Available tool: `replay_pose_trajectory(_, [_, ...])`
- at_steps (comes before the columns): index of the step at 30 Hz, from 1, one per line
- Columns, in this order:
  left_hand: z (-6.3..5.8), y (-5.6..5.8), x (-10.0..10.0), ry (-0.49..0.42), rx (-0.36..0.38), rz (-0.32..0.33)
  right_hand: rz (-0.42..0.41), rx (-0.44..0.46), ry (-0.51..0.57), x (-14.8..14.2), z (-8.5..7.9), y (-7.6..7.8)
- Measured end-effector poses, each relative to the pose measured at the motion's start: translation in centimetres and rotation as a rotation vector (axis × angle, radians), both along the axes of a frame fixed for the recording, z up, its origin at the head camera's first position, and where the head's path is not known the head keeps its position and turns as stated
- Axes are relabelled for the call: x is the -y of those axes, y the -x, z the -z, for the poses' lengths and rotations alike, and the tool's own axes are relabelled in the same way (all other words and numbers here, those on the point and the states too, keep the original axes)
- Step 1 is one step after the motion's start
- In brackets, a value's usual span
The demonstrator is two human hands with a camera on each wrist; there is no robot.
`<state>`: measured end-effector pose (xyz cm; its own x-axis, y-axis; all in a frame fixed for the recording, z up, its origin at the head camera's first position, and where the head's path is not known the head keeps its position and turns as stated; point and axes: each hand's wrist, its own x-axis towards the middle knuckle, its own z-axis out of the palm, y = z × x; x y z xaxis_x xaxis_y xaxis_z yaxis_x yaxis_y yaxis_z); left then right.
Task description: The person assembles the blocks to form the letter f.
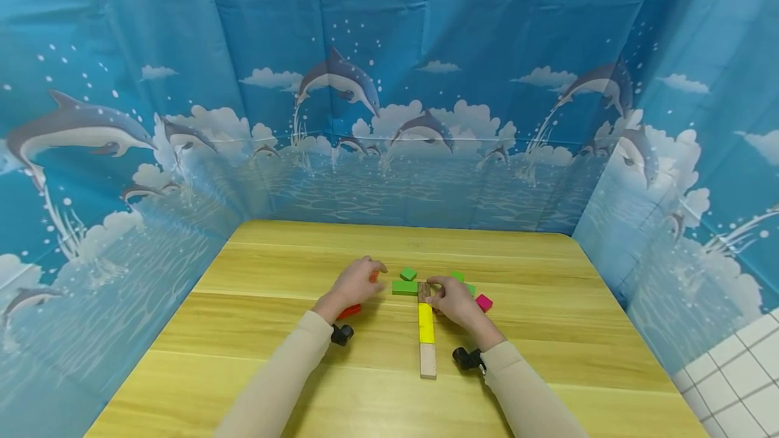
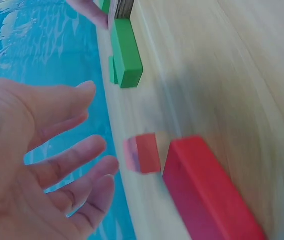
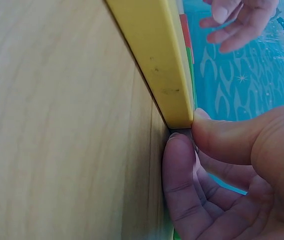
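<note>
A row of blocks runs away from me on the table: a plain wood block (image 1: 428, 361), a yellow block (image 1: 427, 324) and a brown block (image 1: 423, 290) at the far end. My right hand (image 1: 455, 303) pinches the brown block between thumb and fingers, right against the yellow block's end (image 3: 164, 75); the fingers mostly hide it in the right wrist view. Left of it lies a long green block (image 1: 404, 288), touching the brown one. My left hand (image 1: 358, 282) hovers with loose fingers, holding nothing, near a small red block (image 2: 147, 153) and a long red block (image 2: 209, 192).
A small green block (image 1: 408, 274) lies behind the long green one. Beyond my right hand are more green blocks (image 1: 458, 277) and a pink block (image 1: 483, 303). The wooden table (image 1: 292, 259) meets a blue dolphin-print curtain (image 1: 389, 181) at the back and sides.
</note>
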<state>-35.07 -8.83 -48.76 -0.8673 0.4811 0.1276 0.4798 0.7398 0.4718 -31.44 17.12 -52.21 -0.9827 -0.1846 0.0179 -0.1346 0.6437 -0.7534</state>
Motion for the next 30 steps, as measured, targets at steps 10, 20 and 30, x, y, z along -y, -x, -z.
replay_pose_trajectory(10, [-0.8,-1.2,2.8,-0.026,0.063,0.025,-0.004,0.0,0.012,0.2,-0.3,0.0])
replay_pose_trajectory(20, [-0.3,-2.8,5.4,-0.064,0.116,0.029,-0.002,0.007,0.023,0.2,-0.1,-0.1])
replay_pose_trajectory(30, [1.5,-3.0,7.8,-0.164,0.219,0.01,-0.003,0.014,0.04,0.0,-0.2,-0.2])
